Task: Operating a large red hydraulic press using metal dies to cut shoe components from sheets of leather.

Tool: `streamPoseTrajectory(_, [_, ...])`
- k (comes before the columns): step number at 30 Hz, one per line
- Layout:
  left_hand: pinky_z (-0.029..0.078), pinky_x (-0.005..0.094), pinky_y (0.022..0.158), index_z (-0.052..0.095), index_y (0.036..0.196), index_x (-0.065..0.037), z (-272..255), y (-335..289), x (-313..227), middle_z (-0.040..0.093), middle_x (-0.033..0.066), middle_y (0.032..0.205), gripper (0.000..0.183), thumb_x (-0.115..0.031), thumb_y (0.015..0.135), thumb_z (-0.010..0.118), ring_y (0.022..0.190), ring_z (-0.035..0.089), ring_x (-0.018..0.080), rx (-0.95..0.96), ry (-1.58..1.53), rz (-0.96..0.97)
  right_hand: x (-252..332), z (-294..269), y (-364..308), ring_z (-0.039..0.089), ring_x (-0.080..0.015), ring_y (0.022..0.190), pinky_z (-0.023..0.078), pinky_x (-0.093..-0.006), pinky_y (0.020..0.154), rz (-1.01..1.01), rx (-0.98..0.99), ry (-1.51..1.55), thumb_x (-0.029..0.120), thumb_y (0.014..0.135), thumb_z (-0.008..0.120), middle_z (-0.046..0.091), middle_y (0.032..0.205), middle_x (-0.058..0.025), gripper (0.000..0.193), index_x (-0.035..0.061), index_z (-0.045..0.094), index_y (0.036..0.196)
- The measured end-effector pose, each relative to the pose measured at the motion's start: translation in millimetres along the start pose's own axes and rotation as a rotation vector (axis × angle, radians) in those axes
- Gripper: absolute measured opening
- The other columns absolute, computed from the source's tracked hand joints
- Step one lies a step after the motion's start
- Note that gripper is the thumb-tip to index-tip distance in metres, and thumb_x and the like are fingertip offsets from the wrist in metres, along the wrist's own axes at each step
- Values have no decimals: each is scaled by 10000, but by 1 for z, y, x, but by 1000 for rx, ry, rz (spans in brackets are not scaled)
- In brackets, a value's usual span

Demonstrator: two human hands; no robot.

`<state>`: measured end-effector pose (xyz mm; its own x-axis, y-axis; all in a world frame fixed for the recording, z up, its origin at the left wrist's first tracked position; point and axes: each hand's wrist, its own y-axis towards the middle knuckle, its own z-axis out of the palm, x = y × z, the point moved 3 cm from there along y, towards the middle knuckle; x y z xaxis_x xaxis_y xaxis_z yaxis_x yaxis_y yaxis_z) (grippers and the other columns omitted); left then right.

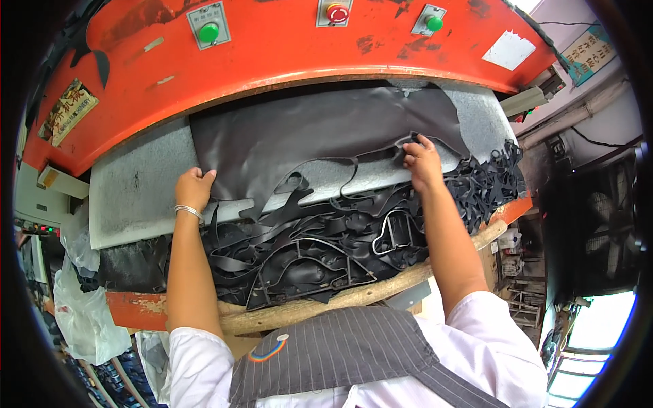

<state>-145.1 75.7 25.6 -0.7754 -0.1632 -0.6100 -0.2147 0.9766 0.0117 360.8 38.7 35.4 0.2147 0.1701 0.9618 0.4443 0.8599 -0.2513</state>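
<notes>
A dark sheet of leather lies spread on a grey cutting pad under the orange head of a press. My left hand grips the sheet's near left edge; a silver bangle sits on that wrist. My right hand pinches the cut near edge of the same sheet on the right. In front of both hands is a heap of black leather offcuts. Two metal cutting dies lie on the heap, a large arched one and a small one.
The press head carries two green buttons and a red one. A worn wooden bar runs along the table's near edge. White plastic bags hang at the left. A fan stands at the right.
</notes>
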Motion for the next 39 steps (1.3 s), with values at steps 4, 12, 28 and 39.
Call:
streamPoseTrajectory(4, [493,393,667,602,916,-15,-6,-15,-9,640,137,714,305,-252,785,744,685,627,296,-87,-30,3,15,-54,-19,540,-112,664,453,-242,621,-202,-176,-331,16,809,630,602,845,-38,582,2,404,1345])
streamPoseTrajectory(12, [340,499,1041,664,1136,-90,18,-81,-20,571,136,1274,348,-277,845,633,1234,478,361,-228,189,546,34,103,-183,609,-265,919,483,-380,830,-1193,1089,-1119,131,760,635,631,1003,-94,399,22,602,1142])
streamPoseTrajectory(28, [270,490,1114,679,1130,-53,43,-94,-36,564,146,1323,326,-238,874,599,1302,445,324,-170,36,426,-45,160,-218,566,-196,790,488,-301,582,-1353,1401,-1326,218,770,551,536,819,-50,145,86,532,829])
streamPoseTrajectory(39, [245,487,1132,665,1169,-83,47,-98,-40,538,115,1362,335,-255,901,560,1340,401,307,-131,92,389,-24,131,-202,568,-200,889,436,-321,819,-1411,1793,-1164,190,802,516,575,898,-38,274,54,612,1019])
